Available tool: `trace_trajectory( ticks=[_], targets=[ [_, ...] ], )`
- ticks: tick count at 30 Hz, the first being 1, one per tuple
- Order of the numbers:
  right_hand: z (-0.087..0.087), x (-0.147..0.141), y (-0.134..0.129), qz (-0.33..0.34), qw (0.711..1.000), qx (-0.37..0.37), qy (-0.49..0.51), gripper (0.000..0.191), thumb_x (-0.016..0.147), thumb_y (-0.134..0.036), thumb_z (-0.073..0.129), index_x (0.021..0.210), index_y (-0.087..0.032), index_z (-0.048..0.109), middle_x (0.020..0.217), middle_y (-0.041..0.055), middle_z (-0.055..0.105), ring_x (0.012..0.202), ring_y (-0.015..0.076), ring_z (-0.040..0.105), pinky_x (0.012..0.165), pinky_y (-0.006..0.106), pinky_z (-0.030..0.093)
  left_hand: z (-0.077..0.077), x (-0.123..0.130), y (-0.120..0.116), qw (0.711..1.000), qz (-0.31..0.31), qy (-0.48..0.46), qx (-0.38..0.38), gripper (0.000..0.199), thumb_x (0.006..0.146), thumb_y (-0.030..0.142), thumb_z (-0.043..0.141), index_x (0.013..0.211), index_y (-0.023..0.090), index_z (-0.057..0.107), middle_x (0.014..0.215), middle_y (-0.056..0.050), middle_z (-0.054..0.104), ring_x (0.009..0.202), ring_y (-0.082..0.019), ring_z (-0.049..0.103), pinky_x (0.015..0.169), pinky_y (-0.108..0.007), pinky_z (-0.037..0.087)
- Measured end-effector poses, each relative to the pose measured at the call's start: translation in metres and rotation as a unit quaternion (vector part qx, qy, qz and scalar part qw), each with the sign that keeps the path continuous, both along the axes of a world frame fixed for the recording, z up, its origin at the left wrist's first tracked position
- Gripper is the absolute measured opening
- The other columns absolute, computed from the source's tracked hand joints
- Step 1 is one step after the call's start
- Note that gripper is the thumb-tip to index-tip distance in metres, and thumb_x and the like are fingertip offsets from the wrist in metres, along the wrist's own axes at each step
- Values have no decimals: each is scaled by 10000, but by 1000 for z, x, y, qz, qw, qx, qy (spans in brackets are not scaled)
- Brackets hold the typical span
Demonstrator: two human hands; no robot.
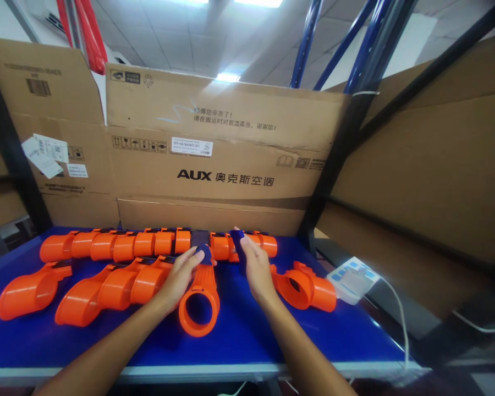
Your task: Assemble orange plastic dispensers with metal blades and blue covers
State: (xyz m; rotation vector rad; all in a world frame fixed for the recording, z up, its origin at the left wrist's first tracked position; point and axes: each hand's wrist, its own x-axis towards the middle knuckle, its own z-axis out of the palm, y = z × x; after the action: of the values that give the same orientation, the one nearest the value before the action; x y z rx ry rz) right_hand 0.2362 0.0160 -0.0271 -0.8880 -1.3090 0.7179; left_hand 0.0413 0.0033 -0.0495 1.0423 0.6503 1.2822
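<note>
My left hand (182,278) is closed on an orange ring-shaped plastic part (207,279). The round opening of this part faces me, and a dark blue round piece (204,253) sits at its top under my thumb. In my right hand (256,267) is a flat dark blue piece (238,245), pinched upright between thumb and fingers. The two hands are apart above the blue tabletop. Behind them runs a row of orange cylindrical parts (124,247) with dark tops. A dark square object (200,237) shows in that row, partly covered by my left hand's part.
More orange parts (115,289) lie at front left, and a few (324,292) at right. A white power strip or box (352,279) with a cable is at the table's right edge. Cardboard (226,203) walls the back; a dark metal post (328,165) rises at back right.
</note>
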Motion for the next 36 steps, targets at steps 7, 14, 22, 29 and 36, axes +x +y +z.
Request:
trace_trajectory(
  ticks=[7,14,22,29,36],
  targets=[
    [6,-3,-14,62,986,66,-138,335,904,-378,733,1231,-307,753,1301,65,730,1247,309,641,1140,544,430,2,-3,6,997,73,-7,5,476,730,420,866,1134,218,717,1184,-89,752,1094,-261,697,858,-300,523],
    [6,-5,-14,95,980,73,-161,325,888,-319,766,1214,-317,758,1299,59,735,1249,299,651,1129,538,457,4,-2,3,997,66,-22,16,469,721,410,874,1118,212,722,1155,-86,749,1054,-247,701,887,-323,532],
    [4,-6,-15,76,977,81,-184,339,906,-321,744,1242,-279,738,1296,72,736,1236,287,662,1126,508,465,0,-2,5,998,55,-31,26,453,756,390,858,1152,222,718,1186,-82,739,1072,-245,692,902,-338,536],
    [1,-9,-14,104,975,50,-188,400,944,-381,695,1328,-273,664,1383,77,683,1295,289,626,1137,499,461,1,-3,3,996,62,-49,47,404,770,340,854,1135,227,721,1212,-72,728,1137,-250,666,909,-329,550],
    [-1,-13,-18,162,969,13,-185,379,975,-406,652,1311,-242,589,1286,70,704,1199,240,672,1052,428,535,-8,-5,4,992,86,-57,70,508,769,325,844,1246,234,696,1333,-83,696,1293,-293,603,1004,-356,527]
  ],
)
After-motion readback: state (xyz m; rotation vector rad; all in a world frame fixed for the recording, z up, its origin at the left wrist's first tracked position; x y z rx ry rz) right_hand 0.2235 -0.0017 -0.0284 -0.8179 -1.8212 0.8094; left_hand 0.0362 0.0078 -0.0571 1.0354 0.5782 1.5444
